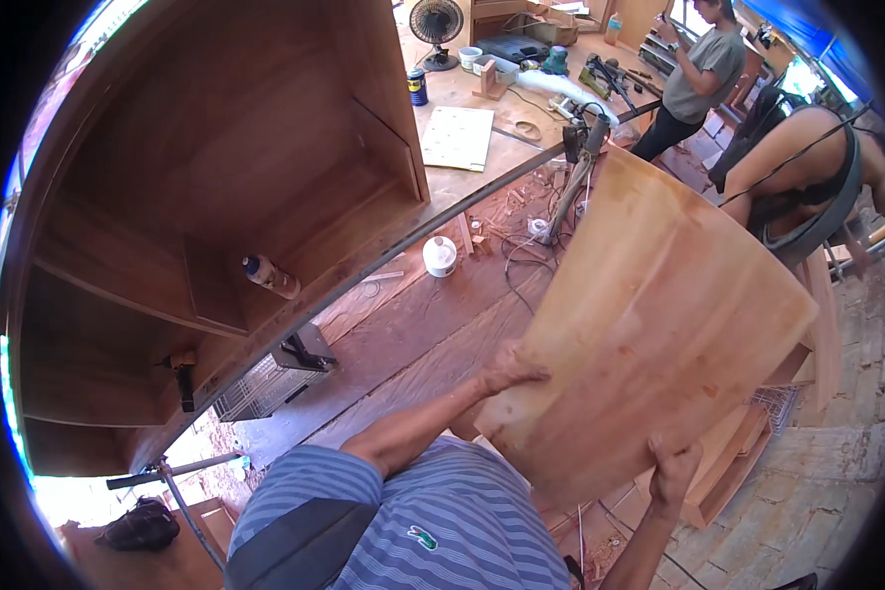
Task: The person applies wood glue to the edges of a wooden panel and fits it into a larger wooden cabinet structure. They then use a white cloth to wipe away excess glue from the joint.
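Observation:
A large sheet of reddish-brown wood panel (659, 324) is held up in front of me, tilted, with a paler yellowish band along its left side. My left hand (513, 370) grips its left edge, the fingers lying over the face. Lower down, my right hand (673, 470) closes round the edge at the bottom right. The parts of both hands behind the panel are hidden. To the left stands a big brown wooden cabinet (216, 108) with a curved side, holding a bottle (270, 276) and a cordless drill (180, 379).
Behind is a workbench (442, 93) with a fan (436, 29), a blue can (417, 87), a white board (458, 138) and tools. A white tub (440, 256), cords and scraps lie on the floor. Two people (703, 74) (806, 177) are close by, one just beyond the panel. Wooden drawers (733, 467) stand at right.

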The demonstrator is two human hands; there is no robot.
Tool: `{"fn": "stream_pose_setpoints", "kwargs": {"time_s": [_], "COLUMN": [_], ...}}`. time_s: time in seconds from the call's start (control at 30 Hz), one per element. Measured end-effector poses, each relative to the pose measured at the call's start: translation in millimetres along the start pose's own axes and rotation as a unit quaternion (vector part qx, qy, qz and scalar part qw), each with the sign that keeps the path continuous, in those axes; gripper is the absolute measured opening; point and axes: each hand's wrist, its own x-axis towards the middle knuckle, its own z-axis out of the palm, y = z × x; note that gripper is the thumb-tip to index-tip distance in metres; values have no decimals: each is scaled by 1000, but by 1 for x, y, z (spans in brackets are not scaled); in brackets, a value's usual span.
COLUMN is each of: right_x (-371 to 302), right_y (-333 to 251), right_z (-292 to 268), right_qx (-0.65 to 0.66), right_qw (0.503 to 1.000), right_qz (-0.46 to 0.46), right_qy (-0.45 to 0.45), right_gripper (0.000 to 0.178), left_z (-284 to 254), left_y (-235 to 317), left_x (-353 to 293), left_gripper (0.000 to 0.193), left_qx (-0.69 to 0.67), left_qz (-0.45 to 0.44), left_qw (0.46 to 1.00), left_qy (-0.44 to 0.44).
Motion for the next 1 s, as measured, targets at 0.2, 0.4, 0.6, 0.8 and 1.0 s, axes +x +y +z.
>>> {"fn": "stream_pose_setpoints", "kwargs": {"time_s": [0.2,0.4,0.6,0.8,1.0], "right_x": [25,41,96,166,248], "right_y": [-2,12,35,51,40], "right_z": [99,127,125,108,109], "right_qx": [186,244,282,133,264], "right_qw": [975,959,947,952,943], "right_qz": [-110,-141,-151,-275,-178], "right_qy": [53,23,19,-21,-95], "right_gripper": [60,70,72,57,43], "left_z": [-74,-93,-120,-104,-127], "left_y": [14,46,58,126,164], "left_x": [-40,-44,11,58,103], "left_gripper": [38,39,45,47,48], "left_qx": [47,42,168,348,354], "left_qz": [109,152,158,145,207], "left_qw": [990,983,968,907,896], "left_qy": [76,90,100,186,169]}}
